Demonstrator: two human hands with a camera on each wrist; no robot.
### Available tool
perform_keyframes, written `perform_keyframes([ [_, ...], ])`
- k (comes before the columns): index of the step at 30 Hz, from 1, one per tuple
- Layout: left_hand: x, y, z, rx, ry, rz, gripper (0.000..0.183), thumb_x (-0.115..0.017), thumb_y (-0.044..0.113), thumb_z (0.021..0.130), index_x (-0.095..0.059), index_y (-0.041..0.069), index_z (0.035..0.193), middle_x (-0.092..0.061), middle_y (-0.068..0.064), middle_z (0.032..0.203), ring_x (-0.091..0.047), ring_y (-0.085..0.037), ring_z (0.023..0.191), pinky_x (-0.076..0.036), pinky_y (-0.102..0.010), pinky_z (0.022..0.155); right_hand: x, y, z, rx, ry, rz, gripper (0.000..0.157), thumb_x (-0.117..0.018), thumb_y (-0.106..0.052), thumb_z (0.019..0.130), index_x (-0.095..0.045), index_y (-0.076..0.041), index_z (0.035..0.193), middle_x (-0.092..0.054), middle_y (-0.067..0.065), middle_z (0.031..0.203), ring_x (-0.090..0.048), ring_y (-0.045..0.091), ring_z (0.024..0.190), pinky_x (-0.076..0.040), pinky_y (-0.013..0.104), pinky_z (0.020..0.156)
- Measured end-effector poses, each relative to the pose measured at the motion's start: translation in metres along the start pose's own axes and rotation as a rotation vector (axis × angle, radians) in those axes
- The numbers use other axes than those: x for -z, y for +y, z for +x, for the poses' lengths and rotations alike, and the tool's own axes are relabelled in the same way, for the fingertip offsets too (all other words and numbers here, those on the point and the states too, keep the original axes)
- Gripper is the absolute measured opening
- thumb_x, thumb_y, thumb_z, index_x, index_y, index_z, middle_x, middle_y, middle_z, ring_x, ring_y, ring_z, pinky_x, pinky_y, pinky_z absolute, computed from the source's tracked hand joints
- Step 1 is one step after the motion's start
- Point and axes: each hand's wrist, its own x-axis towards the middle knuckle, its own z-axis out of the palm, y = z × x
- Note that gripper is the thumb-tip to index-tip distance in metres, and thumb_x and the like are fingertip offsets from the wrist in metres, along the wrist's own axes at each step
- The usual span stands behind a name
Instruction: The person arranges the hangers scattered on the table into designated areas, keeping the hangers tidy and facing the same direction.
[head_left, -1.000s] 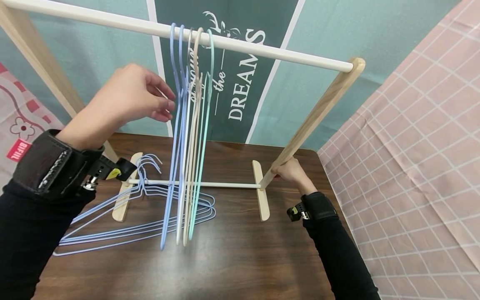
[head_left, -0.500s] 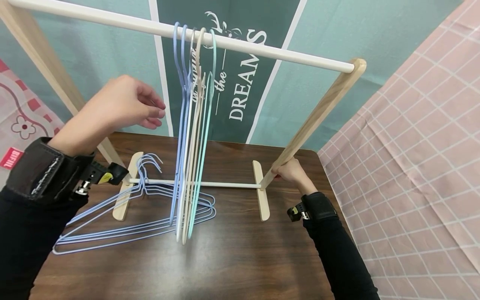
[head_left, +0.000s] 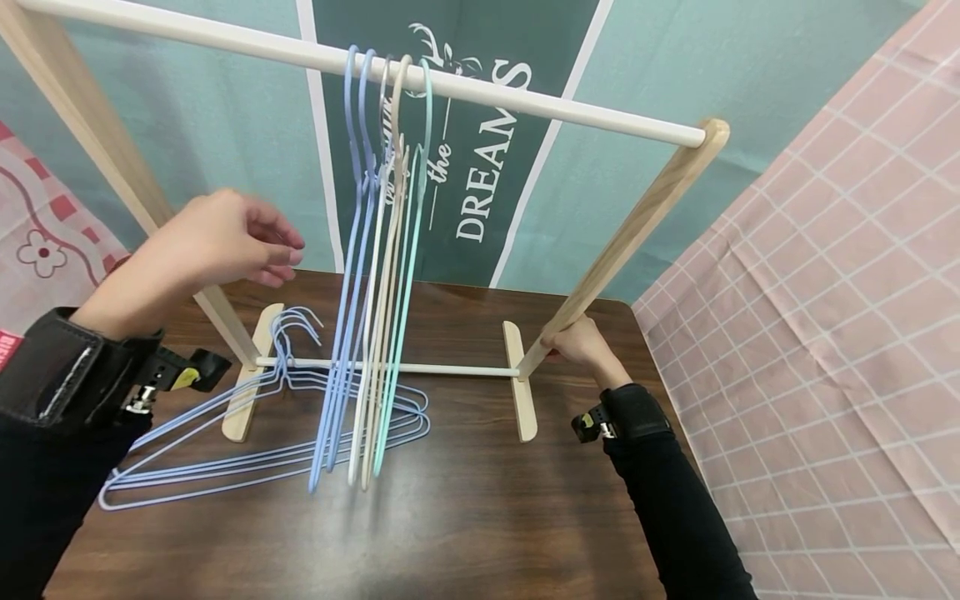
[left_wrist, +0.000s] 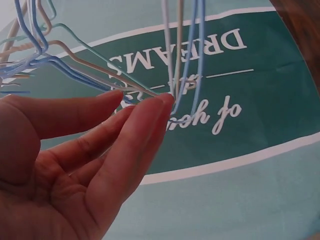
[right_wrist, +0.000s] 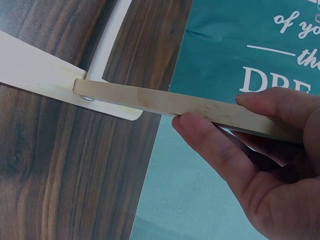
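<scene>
My left hand hovers left of the hanging row, thumb and fingers loosely bent with nothing between them. Two blue hangers, a whitish one, a beige hanger and a mint-green hanger hang by their hooks from the white top rail of a wooden rack. In the left wrist view, the fingertips of this hand overlap the hangers behind them. My right hand grips the rack's right post low down; the right wrist view has thumb and fingers on either side of the wood.
Several blue hangers lie stacked on the dark wooden table, over the rack's left foot. A white lower bar joins the feet. Behind hangs a teal cloth; a pink checked cloth is at the right.
My left hand has moved down and left, away from the hanging row. The two hanging blue hangers swing, their lower ends shifting right and then left. My right hand stays on the post.
</scene>
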Motion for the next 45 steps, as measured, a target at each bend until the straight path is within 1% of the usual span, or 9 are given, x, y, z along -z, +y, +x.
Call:
perform_keyframes([
  [7,-0.003,-0.012,0.0,0.039,-0.048,-0.062,0.025,-0.054,0.006,0.091,-0.054,-0.011,0.109,-0.067,-0.009,0.083,-0.064,-0.013,0.067,-0.052,-0.028,0.06,-0.001,-0.001,0.001,-0.009,-0.002,0.013,0.026,-0.055,0.001,0.082,-0.056,0.011,0.106,-0.058,0.029,0.102,-0.063,0.036,0.089,-0.053,0.032,0.063],
  [12,-0.006,-0.02,0.001,0.051,-0.071,-0.051,0.023,-0.055,0.006,0.09,-0.055,-0.011,0.107,-0.066,-0.006,0.079,-0.063,-0.013,0.067,-0.052,-0.028,0.059,-0.002,0.0,0.002,-0.013,0.002,0.015,0.027,-0.055,0.002,0.081,-0.055,0.011,0.106,-0.058,0.029,0.102,-0.063,0.036,0.089,-0.053,0.032,0.063],
  [15,-0.007,-0.025,0.0,0.046,-0.086,-0.045,0.023,-0.055,0.006,0.09,-0.055,-0.011,0.106,-0.065,-0.005,0.077,-0.062,-0.012,0.066,-0.052,-0.029,0.058,-0.001,0.0,0.002,-0.007,0.009,0.013,0.028,-0.055,0.002,0.08,-0.054,0.012,0.106,-0.057,0.03,0.102,-0.063,0.036,0.088,-0.053,0.031,0.062],
  [21,-0.01,-0.037,-0.002,0.049,-0.092,-0.01,0.021,-0.055,0.006,0.09,-0.057,-0.009,0.104,-0.065,-0.004,0.077,-0.061,-0.012,0.065,-0.052,-0.028,0.057,-0.002,0.001,0.003,0.002,0.02,0.002,0.027,-0.056,0.002,0.08,-0.055,0.013,0.104,-0.058,0.03,0.1,-0.063,0.036,0.086,-0.053,0.031,0.061],
  [28,-0.014,-0.052,-0.004,0.036,-0.136,0.008,0.023,-0.055,0.006,0.09,-0.055,-0.012,0.104,-0.065,-0.005,0.078,-0.061,-0.012,0.066,-0.052,-0.028,0.058,-0.001,0.002,0.003,0.001,0.013,-0.001,0.025,-0.055,0.002,0.081,-0.058,0.012,0.103,-0.059,0.029,0.099,-0.063,0.036,0.087,-0.053,0.032,0.063],
  [35,-0.02,-0.065,-0.009,0.057,-0.145,-0.04,0.023,-0.054,0.002,0.089,-0.055,-0.014,0.105,-0.066,-0.006,0.081,-0.062,-0.014,0.069,-0.052,-0.029,0.06,-0.002,0.001,0.003,0.01,0.014,-0.019,0.024,-0.055,0.001,0.081,-0.059,0.011,0.103,-0.06,0.029,0.098,-0.062,0.038,0.088,-0.053,0.031,0.061],
  [37,-0.022,-0.069,-0.01,0.057,-0.152,-0.053,0.023,-0.054,0.002,0.089,-0.055,-0.014,0.105,-0.065,-0.006,0.081,-0.062,-0.014,0.069,-0.052,-0.029,0.06,-0.002,0.001,0.002,0.012,0.017,-0.009,0.024,-0.055,0.001,0.081,-0.059,0.011,0.102,-0.06,0.028,0.097,-0.062,0.039,0.087,-0.053,0.031,0.061],
  [40,-0.024,-0.074,-0.012,0.062,-0.162,-0.065,0.023,-0.052,0.001,0.09,-0.053,-0.015,0.106,-0.065,-0.007,0.082,-0.062,-0.015,0.07,-0.052,-0.029,0.06,-0.002,0.001,0.003,0.014,0.022,-0.01,0.023,-0.056,0.001,0.08,-0.06,0.01,0.1,-0.061,0.027,0.094,-0.064,0.036,0.082,-0.052,0.031,0.06],
  [45,-0.028,-0.082,-0.015,0.071,-0.167,-0.06,0.023,-0.052,0.001,0.09,-0.053,-0.015,0.106,-0.065,-0.006,0.082,-0.062,-0.017,0.071,-0.052,-0.03,0.06,-0.001,0.002,0.003,0.019,0.023,-0.025,0.022,-0.056,0.001,0.08,-0.061,0.01,0.099,-0.063,0.025,0.09,-0.065,0.023,0.068,-0.052,0.03,0.058],
])
